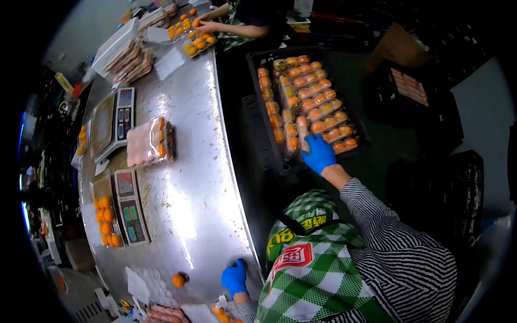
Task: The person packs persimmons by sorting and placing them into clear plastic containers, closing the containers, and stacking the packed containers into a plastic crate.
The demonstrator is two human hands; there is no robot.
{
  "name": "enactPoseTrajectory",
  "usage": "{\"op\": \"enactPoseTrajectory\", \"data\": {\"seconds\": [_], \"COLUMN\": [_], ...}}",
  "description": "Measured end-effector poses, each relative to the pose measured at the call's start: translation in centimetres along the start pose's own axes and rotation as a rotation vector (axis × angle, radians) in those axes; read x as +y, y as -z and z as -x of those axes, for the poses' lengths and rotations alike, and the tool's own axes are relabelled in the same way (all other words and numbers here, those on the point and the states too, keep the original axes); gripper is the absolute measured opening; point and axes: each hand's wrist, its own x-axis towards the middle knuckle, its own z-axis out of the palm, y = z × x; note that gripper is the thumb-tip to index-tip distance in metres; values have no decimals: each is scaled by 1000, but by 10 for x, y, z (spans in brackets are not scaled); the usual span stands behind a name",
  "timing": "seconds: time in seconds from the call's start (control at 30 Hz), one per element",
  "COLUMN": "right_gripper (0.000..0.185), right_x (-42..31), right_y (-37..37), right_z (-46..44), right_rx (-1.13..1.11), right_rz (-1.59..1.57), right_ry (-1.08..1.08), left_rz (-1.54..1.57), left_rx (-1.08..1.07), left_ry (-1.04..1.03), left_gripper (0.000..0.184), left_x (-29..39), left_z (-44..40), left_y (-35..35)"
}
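Note:
My right hand point(320, 155), in a blue glove, reaches into the near end of a black crate point(283, 168). Its fingers are closed on the end of a clear pack of oranges point(302, 128), which stands on edge among several similar packs in rows. My left hand point(235, 278), also blue-gloved, rests on the metal table point(199, 215) near its edge. Its fingers look apart and hold nothing. A single loose orange point(178, 280) lies left of it, and more oranges point(221, 313) in clear packaging are just below it.
Stacked packs of oranges point(149, 142) sit mid-table beside a scale point(116, 121). A second scale point(131, 207) bears another pack point(106, 220). At the far end, another person's hands point(204, 26) handle oranges. Dark crates point(449, 188) stand on the right.

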Motion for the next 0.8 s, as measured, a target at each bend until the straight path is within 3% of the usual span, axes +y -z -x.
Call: {"op": "enactPoseTrajectory", "data": {"seconds": [0.13, 0.27, 0.37, 0.43, 0.57, 0.7, 0.77, 0.8], "right_gripper": [41, 49, 43, 39, 44, 49, 49, 47], "right_x": [-4, -14, -18, 20, 26, 17, 46, 21], "right_y": [-10, -17, -32, -62, -68, -13, 8, 27], "right_z": [-26, -46, -45, -57, -54, -65, -94, -70], "right_rx": [-118, -64, 41, 112, 88, 205, 312, 335], "right_rz": [-31, -6, -24, -67, -64, -116, -288, -326], "right_ry": [-197, -354, -300, -150, -112, -78, 125, 163], "left_rz": [55, 133, 205, 264, 295, 317, 313, 321], "left_rx": [-21, -30, -34, 25, 57, 92, 93, 102], "left_ry": [-2, 20, 45, 8, 3, 19, 27, 19], "left_gripper": [45, 45, 44, 43, 41, 39, 38, 38], "left_x": [1, 0, 0, -3, -14, -7, -3, -22], "left_z": [-7, -16, -17, -24, -28, -33, -35, -37], "left_y": [-2, -7, 1, -8, -14, -29, -31, -40]}}
